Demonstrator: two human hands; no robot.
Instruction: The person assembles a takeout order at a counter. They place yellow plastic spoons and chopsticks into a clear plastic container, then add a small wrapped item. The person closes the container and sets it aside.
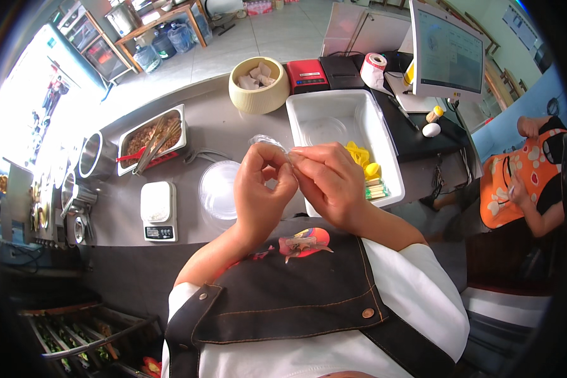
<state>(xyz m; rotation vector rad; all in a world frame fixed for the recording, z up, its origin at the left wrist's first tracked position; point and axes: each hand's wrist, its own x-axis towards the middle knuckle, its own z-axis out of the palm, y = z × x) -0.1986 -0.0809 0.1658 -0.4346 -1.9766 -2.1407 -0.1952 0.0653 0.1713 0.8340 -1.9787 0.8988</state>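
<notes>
Fingertip to fingertip, my left hand [262,193] and my right hand [333,184] are raised over the counter. Both pinch a thin piece of clear plastic [268,140], which shows behind the left fingers; its full shape is hidden. Clear round plastic lids or containers [219,189] lie just left of my left hand. Beyond my right hand stands a white plastic bin [391,156]. It holds yellow plastic pieces [357,152] and several green-and-white packets [376,188], partly covered by the hand.
Left on the counter [193,123] are a kitchen scale [158,211], a steel pan of minced food [153,134] with tongs, and steel pots [98,156]. Behind are a cream tub [259,97], a red device [307,76] and a monitor [449,52]. A person [519,177] is at right.
</notes>
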